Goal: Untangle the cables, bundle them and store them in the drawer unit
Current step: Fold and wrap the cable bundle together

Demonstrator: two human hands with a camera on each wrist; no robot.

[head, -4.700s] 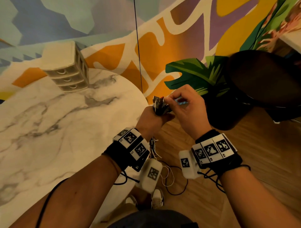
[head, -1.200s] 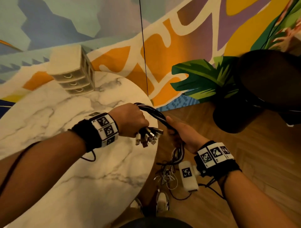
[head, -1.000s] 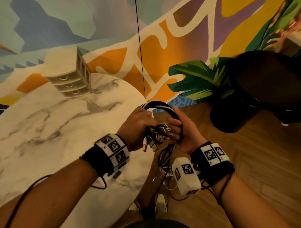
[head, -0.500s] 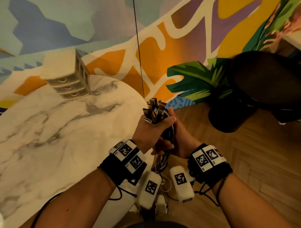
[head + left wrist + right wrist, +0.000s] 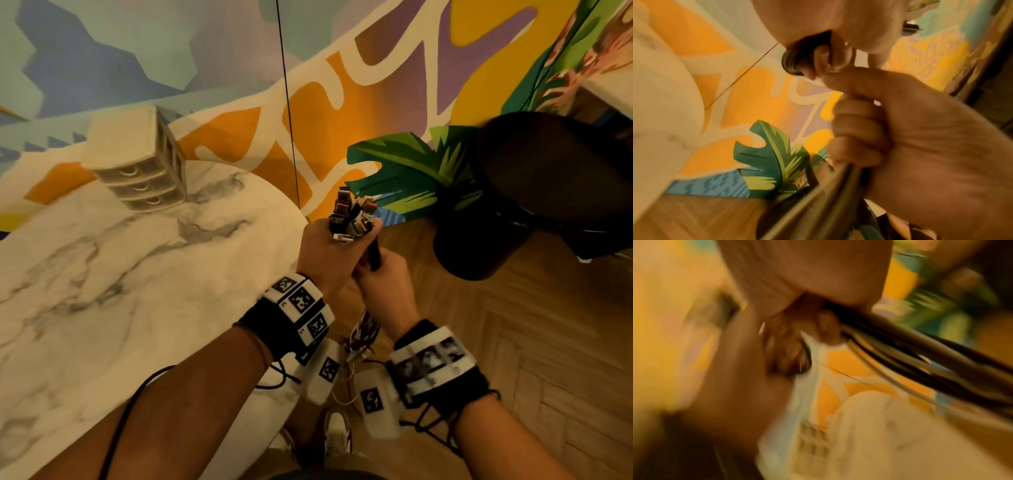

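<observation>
No readable brand or lettering anywhere; only black-and-white square marker patterns on the wrist bands (image 5: 301,301), plus blurred ones on the right band.

Left hand (image 5: 329,253) raised just past the rounded rim of the marble tabletop (image 5: 137,274), fist upright, grip clamped round the cable bundle (image 5: 373,253) with the connector ends (image 5: 352,216) fanned out above the knuckles. Right hand (image 5: 383,281) tucked directly beneath, touching the left, fingers (image 5: 857,113) curled round the same bundle lower down; grip clamped as well. Loose cable tails (image 5: 364,329) dangling between the two wrists toward the wooden floor (image 5: 513,342).

Drawer unit (image 5: 140,164) standing at the far side of the tabletop, well apart from both hands, three drawers all pushed in, close to the painted wall (image 5: 376,85). Wide bare marble between hands and unit. To the right, a dark round chair (image 5: 548,178) near the hands. Right wrist view heavily blurred: dark and pale strands (image 5: 920,361) running out of the fist.
</observation>
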